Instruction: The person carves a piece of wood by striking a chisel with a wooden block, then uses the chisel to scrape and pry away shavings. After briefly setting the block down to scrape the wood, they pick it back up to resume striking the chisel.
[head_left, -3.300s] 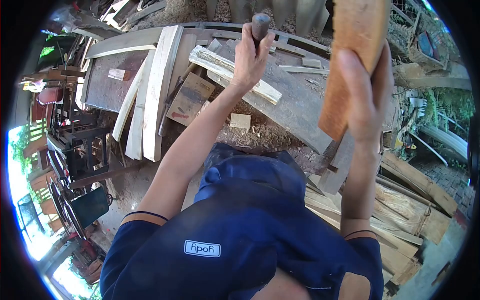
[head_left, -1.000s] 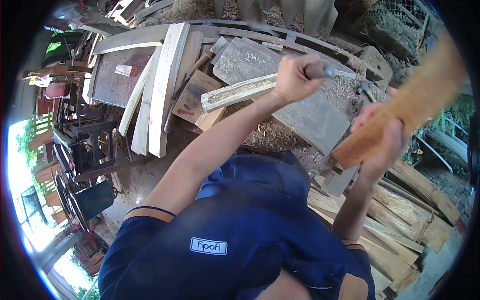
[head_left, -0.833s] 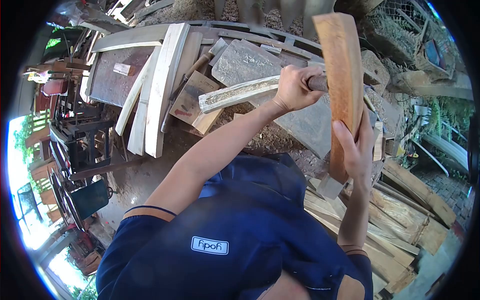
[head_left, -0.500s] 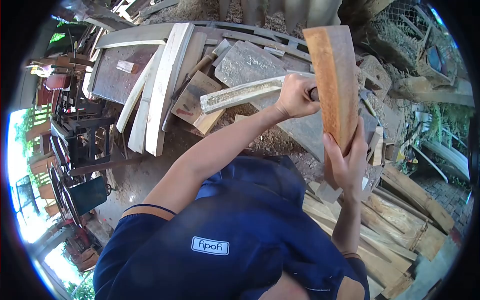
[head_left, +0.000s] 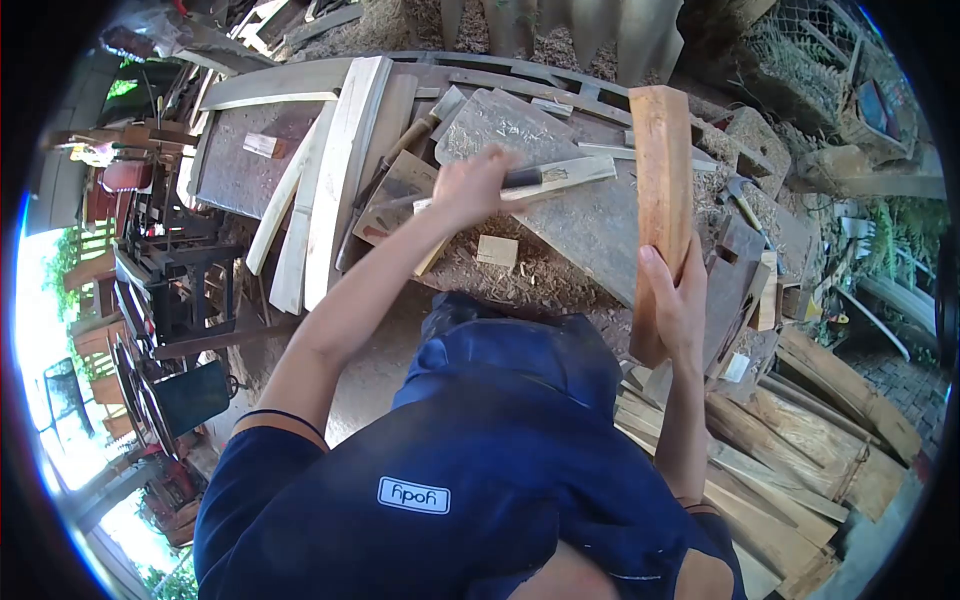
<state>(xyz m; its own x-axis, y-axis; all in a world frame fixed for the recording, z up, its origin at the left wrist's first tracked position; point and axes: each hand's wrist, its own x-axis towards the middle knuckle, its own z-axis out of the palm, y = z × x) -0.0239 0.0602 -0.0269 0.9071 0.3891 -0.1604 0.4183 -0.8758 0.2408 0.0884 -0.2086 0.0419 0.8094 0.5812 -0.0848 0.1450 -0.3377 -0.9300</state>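
My left hand (head_left: 468,188) is closed round a dark-handled tool (head_left: 522,178), whose handle end points right. Motion blurs the hand, and a thin grey part seems to stick out on its far left, so I cannot make out the tool's kind. Below it lies a pale wood strip (head_left: 580,174) on the bench. My right hand (head_left: 682,305) grips the lower part of a thick, slightly curved brown wood piece (head_left: 662,150) and holds it upright, thumb on the near face. The tool and the wood piece are apart.
Long pale boards (head_left: 345,180) lean across the bench's left side. A small wood block (head_left: 497,251) lies among shavings before me. A hammer-like tool (head_left: 742,200) rests at right, above stacked planks (head_left: 790,450). Dark machinery (head_left: 190,290) stands far left.
My left hand has swung left with the dark-handled tool, away from the brown wood piece. The wood piece has turned and come slightly lower in my right hand.
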